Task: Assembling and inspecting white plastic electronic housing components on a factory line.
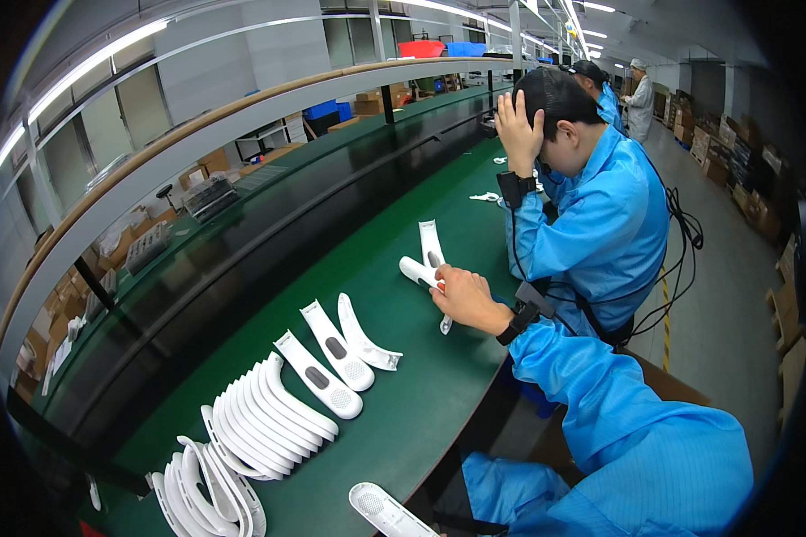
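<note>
My right hand (470, 299), with a black strap and small box at the wrist, reaches across the green table. Its fingers are closed on the near end of a white plastic shell (416, 270). A second white shell (430, 240) stands out just beyond the fingers, and the end of another white piece (446, 325) shows below the hand. My left hand is out of view. At the lower edge lies a white shell with a perforated round patch (381, 508), partly cut off by the picture's edge.
Two white shells with dark ovals (316, 375) and a curved one (360, 336) lie left of my hand. Nearer stand a row of nested shells (264, 421) and a looser stack (201, 492). A co-worker in blue (600, 206) sits close on the right. A dark rail (269, 237) borders the table (394, 407).
</note>
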Available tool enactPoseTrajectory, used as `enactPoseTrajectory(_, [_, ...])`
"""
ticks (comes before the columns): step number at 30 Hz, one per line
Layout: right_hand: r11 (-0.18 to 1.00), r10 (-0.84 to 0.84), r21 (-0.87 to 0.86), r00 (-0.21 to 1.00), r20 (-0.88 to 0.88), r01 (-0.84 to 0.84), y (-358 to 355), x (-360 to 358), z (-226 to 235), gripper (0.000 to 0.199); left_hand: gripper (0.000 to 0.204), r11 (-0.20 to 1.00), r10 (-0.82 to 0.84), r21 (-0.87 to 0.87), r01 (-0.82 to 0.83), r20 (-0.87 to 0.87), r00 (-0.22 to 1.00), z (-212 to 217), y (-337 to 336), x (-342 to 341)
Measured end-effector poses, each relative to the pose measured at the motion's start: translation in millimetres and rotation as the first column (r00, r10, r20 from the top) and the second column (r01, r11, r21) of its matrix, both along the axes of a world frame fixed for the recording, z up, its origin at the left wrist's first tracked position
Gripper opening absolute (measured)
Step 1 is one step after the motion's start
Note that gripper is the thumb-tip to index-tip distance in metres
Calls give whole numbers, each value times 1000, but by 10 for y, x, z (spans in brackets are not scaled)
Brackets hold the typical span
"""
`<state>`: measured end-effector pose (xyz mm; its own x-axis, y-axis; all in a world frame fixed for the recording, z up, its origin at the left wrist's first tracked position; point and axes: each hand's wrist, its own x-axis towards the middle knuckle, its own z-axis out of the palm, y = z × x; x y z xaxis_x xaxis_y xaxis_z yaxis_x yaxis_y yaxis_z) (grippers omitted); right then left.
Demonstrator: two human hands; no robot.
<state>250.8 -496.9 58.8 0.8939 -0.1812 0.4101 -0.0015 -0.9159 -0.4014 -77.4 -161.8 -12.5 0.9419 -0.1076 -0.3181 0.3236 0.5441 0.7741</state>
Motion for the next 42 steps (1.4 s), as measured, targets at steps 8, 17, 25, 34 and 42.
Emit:
enactPoseTrajectory(8, [984,175,-40,982,67,-172,196,-60,9,22,38,1000,4,-2,-4,-13,1000,24,-22,22])
enactPoseTrajectory(17, [994,-39,-105,990,-139,25,11,-32,-91,28,38,1000,-8,-20,8,-32,999,-15,4,-15])
enactPoseTrajectory(25, [865,497,-12,853,159,-502,990,-155,63,22,36,1000,-2,2,2,-20,1000,37,-3,46])
enactPoseTrajectory(34, [788,484,-345,859,-166,-511,1571,-324,-121,33,35,1000,-25,0,25,-3,1000,-52,28,-43])
enactPoseTrajectory(42, [883,405,-239,913,-43,-403,1458,-293,-209,35,35,999,-33,-17,32,-36,999,-44,42,-20])
